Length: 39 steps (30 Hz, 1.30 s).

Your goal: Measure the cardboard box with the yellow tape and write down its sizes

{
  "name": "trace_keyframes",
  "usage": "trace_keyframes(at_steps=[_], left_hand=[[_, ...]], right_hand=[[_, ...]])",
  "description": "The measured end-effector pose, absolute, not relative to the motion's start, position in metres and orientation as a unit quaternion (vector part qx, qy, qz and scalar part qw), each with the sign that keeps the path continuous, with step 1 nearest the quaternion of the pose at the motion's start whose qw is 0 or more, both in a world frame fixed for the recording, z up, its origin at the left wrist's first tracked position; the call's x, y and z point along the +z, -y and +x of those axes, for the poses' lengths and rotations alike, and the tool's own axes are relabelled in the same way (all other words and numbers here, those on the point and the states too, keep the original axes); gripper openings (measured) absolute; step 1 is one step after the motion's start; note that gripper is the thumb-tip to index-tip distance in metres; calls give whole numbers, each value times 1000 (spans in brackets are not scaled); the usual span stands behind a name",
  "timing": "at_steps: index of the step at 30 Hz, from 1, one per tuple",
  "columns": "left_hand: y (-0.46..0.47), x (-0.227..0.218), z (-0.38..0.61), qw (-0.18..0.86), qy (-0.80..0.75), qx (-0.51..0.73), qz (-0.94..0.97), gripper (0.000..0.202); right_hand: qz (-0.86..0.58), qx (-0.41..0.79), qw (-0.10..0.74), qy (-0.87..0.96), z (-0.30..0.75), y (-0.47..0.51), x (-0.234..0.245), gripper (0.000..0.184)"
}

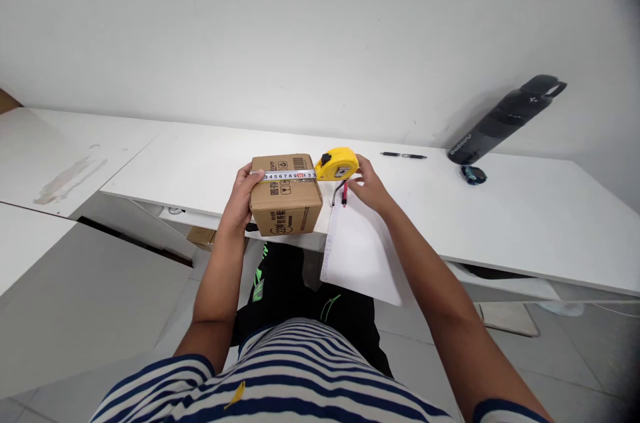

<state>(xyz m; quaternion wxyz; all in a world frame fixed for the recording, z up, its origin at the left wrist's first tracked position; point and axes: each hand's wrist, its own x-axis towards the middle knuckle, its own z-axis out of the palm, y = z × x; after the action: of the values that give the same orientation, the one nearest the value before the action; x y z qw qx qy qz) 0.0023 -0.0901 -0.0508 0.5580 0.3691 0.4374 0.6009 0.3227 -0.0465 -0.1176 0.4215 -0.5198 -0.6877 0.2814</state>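
A brown cardboard box [283, 200] with black printing sits at the front edge of the white desk. Across its top lies the pulled-out blade [289, 176] of a yellow tape measure [336, 166]. My left hand [240, 200] grips the left side of the box, its thumb pressing the blade's end at the edge. At the box's right edge, my right hand [369, 184] is closed around the tape measure's case; some of its fingers are hidden behind it. Just below the case are a red pen [345, 194] and a white notepad [363, 246] that overhangs the desk edge.
A black pen [403, 155] lies near the wall. Farther right stand a dark bottle [500, 122] and a small dark round object [473, 174]. Another cardboard box [201, 237] shows below the desk [520, 223]. The wall [300, 43] rises directly behind.
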Motion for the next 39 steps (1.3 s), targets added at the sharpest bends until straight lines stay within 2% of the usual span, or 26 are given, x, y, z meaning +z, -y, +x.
trace_keyframes(at_steps=[3,5,8,11,13,17,21,23,27,31,35,39], left_hand=[[92,-45,-7,526,-464,568,431,51],[92,-40,-16,494,-490,528,487,45],[88,-32,-30,401,-554,482,548,39],[77,-22,-41,322,-580,470,583,36],[68,-10,-43,337,-544,484,596,33],[45,21,-33,456,-435,456,629,32],[15,35,-5,460,-424,386,677,23],[1,32,9,444,-444,353,693,17],[-14,18,27,454,-481,228,715,19],[-10,15,29,447,-440,222,746,23],[5,17,28,388,-424,201,793,19],[17,14,27,319,-445,203,812,19]], right_hand=[[-371,445,456,676,312,65,-90,91],[-345,467,486,653,302,73,-73,82],[-371,424,534,631,286,80,-54,59],[-406,337,550,648,275,93,-43,52],[-415,255,558,672,265,111,-40,52],[-389,76,581,711,230,164,-42,59],[-462,-57,498,731,184,207,-48,46],[-505,-70,462,726,167,218,-50,45],[-540,-40,460,704,152,218,-48,68],[-539,4,446,715,149,208,-43,81],[-541,12,427,725,151,204,-41,74],[-543,11,452,708,156,202,-44,63]])
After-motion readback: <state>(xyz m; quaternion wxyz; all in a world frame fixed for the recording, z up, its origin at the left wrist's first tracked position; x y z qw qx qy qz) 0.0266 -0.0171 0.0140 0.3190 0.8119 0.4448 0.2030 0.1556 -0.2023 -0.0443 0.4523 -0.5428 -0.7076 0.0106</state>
